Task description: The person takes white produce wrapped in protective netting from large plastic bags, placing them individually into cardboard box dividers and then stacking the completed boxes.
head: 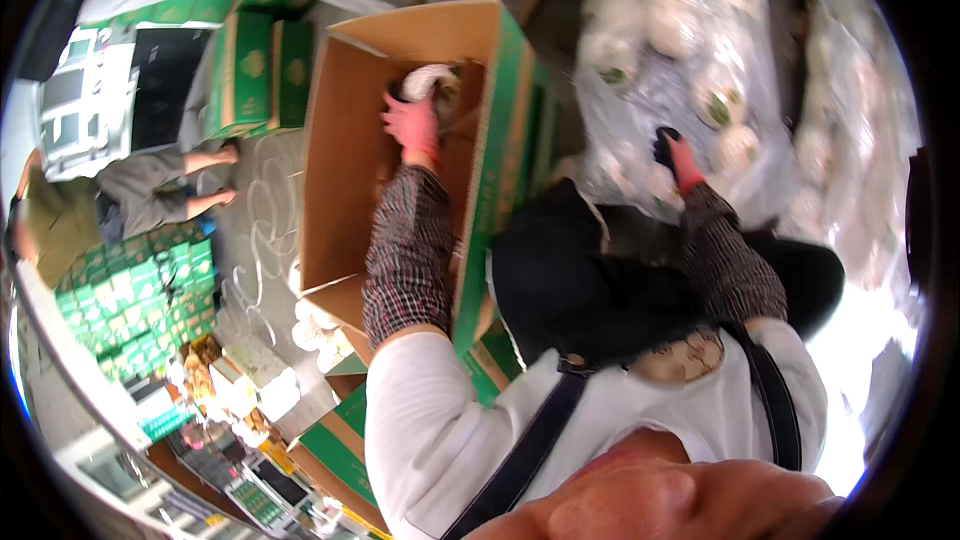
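Inside a tall cardboard box, green on its outer side, my left hand in a pink and black glove has its fingers against a pale round vegetable with some green on it. My right hand, gloved alike, lies at a large clear plastic bag on the right. Several pale round vegetables with green leaves are in that bag, some nearest the hand's right side. Whether its fingers pinch the plastic is not plain. The lower part of the box's inside is hidden by my left arm.
Another filled clear bag lies at far right. Green cartons stand at upper left, and stacked green boxes lower left. A person is at the left. White strapping lies on the floor; an open carton stands at the bottom.
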Demonstrator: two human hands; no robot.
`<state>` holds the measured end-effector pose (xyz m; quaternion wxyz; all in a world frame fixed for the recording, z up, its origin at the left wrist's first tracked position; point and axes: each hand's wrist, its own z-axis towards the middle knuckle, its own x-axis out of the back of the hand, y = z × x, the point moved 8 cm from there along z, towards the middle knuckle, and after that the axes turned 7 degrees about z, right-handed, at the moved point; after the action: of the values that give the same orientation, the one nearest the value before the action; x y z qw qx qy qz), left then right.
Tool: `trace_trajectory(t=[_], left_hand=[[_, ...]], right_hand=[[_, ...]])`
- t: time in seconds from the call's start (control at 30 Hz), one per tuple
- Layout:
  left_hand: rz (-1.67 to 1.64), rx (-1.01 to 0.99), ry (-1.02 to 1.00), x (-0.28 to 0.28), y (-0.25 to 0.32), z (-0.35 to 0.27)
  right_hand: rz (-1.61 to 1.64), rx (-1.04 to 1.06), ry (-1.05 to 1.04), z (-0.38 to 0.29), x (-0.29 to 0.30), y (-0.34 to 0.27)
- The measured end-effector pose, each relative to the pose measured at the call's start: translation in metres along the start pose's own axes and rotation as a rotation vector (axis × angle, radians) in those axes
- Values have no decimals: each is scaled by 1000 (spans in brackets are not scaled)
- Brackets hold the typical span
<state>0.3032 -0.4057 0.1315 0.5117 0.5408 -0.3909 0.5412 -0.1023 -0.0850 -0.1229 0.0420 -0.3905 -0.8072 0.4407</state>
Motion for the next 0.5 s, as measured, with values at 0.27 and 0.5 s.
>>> trace_trajectory(t=[0.27,0.5], left_hand=[[-233,-250,-227,-60,-10,29],[-100,-436,-394,-68,-18,36]], right_hand=[[328,-79,-3,-23,9,-22],[-399,314,829,-25,110,-84]])
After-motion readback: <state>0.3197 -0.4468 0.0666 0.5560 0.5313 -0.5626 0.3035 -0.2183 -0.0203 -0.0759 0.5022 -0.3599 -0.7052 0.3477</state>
